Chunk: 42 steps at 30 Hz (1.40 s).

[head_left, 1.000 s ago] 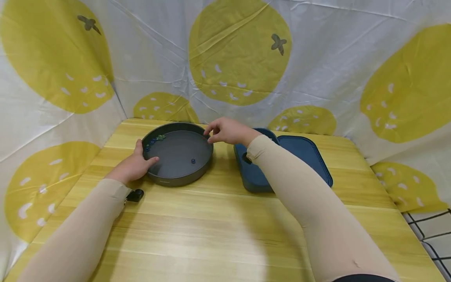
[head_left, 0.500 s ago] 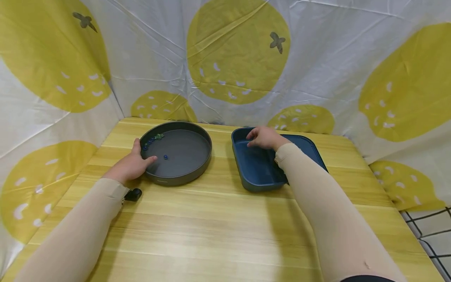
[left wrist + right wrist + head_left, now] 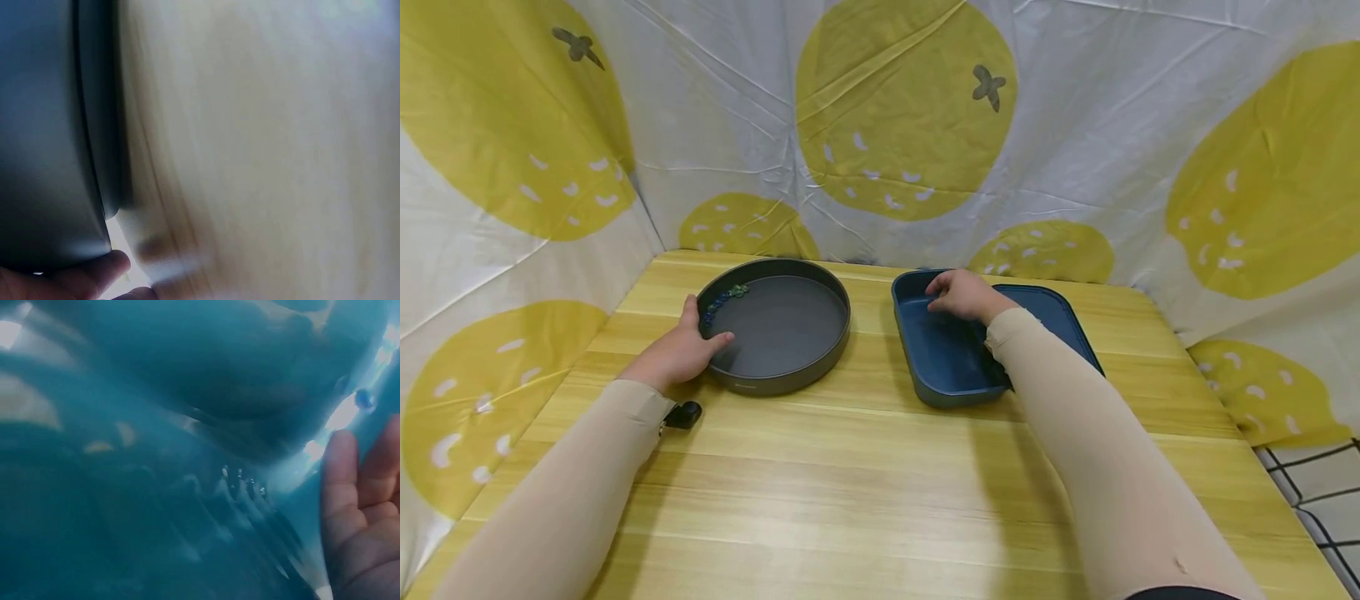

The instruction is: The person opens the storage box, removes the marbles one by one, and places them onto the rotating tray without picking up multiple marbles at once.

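A dark grey round pan stands at the left, with blue and green marbles along its left inner wall. My left hand grips the pan's left side, thumb over the rim and fingers outside it. In the left wrist view, fingertips show by the pan's wall. My right hand is over the far part of a blue rectangular container, fingers loosely bent. In the right wrist view a small blue marble shows just beyond the fingers, apart from them.
A flat blue lid lies behind and right of the container, partly covered by the right forearm. Both vessels stand on a wooden table. A curtain with yellow fruit prints encloses the back and sides. A black wire grid stands at the right.
My right hand has moved from the pan's right rim to over the blue container. A blue marble in the pan has rolled left to the others. The left hand keeps its place.
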{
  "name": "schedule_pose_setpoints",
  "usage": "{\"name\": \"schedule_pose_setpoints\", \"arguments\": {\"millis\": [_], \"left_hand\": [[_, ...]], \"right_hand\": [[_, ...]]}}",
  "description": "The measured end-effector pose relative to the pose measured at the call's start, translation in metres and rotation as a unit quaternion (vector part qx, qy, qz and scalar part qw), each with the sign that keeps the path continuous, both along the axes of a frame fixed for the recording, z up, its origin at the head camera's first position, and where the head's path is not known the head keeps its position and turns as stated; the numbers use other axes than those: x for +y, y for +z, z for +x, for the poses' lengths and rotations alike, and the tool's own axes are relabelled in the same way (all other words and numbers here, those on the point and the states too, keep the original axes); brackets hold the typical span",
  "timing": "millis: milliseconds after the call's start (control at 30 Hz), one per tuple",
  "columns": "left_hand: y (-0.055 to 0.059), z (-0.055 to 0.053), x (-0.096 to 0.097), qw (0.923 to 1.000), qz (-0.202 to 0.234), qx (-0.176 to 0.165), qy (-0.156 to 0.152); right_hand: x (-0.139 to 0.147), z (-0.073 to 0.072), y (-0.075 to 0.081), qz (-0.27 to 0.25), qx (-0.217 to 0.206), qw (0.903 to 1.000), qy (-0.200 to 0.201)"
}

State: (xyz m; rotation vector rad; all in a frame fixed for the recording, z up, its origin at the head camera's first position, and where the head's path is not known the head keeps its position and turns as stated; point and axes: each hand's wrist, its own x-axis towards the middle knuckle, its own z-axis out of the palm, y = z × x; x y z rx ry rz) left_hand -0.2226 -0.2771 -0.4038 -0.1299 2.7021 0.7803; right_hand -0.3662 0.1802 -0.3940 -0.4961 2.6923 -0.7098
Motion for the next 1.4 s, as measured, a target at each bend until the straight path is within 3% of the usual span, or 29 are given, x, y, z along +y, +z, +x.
{"name": "schedule_pose_setpoints", "arguments": {"millis": [167,367,733,1067,1400], "left_hand": [[0.000,0.000,0.000,1.0000,-0.001,0.001,-0.001],[0.001,0.000,0.001,1.0000,0.003,0.000,-0.001],[0.000,0.000,0.000,0.9999,0.010,-0.003,0.002],[0.004,0.001,0.002,1.0000,-0.001,-0.002,0.000],[0.002,0.001,0.002,1.0000,-0.005,-0.005,-0.002]], "right_hand": [[0.000,0.002,-0.004,0.056,-0.011,0.9982,0.018],[-0.008,0.005,-0.006,0.085,-0.006,0.9955,0.042],[-0.020,0.007,-0.009,0.090,-0.022,0.9933,0.069],[-0.032,0.010,-0.012,0.079,-0.033,0.9859,0.144],[-0.032,0.011,-0.013,0.073,-0.051,0.9868,0.135]]}}
